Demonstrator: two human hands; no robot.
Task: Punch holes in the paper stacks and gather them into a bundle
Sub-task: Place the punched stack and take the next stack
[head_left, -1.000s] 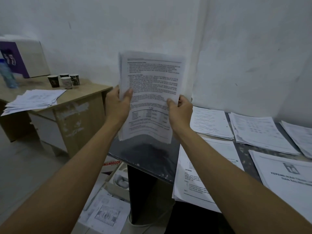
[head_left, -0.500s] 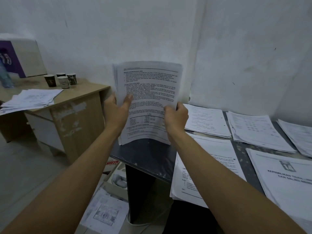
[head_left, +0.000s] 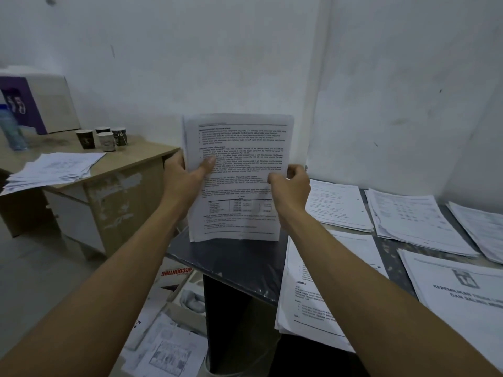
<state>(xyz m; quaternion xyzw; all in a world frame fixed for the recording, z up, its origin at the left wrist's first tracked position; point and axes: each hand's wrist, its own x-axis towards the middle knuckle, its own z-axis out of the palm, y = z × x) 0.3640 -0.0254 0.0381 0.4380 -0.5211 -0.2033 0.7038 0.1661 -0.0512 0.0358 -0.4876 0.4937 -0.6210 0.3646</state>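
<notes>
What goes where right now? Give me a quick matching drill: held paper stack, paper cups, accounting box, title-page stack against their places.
Things:
1. held paper stack
2. paper cups
3. accounting box
4. title-page stack

Places:
A. on the floor under the dark table
B. upright, in the grip of left hand and right hand
C. flat at the dark table's near right
D. on the wooden desk

Pairs: 1-B, 2-D, 3-A, 4-C
</notes>
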